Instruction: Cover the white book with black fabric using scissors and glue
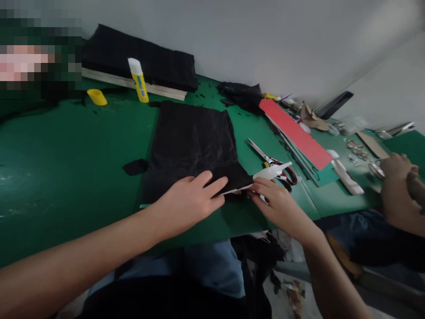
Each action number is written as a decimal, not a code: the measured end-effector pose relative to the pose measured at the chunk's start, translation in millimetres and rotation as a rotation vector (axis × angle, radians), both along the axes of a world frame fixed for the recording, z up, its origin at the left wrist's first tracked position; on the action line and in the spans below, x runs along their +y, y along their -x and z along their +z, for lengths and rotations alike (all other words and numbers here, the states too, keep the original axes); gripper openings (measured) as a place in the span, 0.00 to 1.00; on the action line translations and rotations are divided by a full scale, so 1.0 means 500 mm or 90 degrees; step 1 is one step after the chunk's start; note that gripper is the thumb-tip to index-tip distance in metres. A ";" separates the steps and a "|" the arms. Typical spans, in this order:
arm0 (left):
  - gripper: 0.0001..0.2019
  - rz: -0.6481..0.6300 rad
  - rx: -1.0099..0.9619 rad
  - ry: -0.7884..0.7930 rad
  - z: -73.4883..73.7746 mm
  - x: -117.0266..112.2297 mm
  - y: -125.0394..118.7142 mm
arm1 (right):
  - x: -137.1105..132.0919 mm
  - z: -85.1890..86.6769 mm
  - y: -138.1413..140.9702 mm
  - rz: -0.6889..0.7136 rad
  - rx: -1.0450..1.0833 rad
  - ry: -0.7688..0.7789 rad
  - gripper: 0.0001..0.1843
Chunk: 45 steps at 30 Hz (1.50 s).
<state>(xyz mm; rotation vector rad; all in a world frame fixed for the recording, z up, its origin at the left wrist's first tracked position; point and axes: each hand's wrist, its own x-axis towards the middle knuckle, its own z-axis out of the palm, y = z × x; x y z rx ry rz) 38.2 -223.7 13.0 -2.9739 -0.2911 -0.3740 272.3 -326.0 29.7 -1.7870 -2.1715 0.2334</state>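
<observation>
A black fabric piece lies on the green table in front of me, with a thin white edge showing along its near right side. My left hand grips the near edge of the fabric, its fingers on top and the thumb beneath. At the right corner of the same edge, my right hand pinches the fabric and its white border. Just beyond the right fingers lies a white pointed nozzle, partly hidden. Scissors with dark red handles lie behind it, blades pointing away to the left.
A yellow glue stick stands before stacked black cloth; a yellow ring-shaped piece lies left. To the right are a red strip, a white tool and scraps. Another person's hands are at the far right.
</observation>
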 end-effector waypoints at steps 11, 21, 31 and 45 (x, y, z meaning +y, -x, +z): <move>0.15 0.007 -0.009 0.002 -0.003 -0.004 -0.003 | 0.020 0.004 -0.011 0.051 0.070 0.077 0.06; 0.14 0.014 -0.004 0.005 -0.001 -0.006 -0.003 | 0.018 0.029 -0.006 0.034 0.024 0.124 0.03; 0.16 0.017 -0.005 0.004 0.001 -0.006 -0.003 | 0.018 0.018 0.021 -0.170 0.057 0.145 0.06; 0.15 0.013 -0.005 0.006 0.003 -0.007 -0.002 | -0.006 -0.011 0.030 -0.301 0.272 0.139 0.07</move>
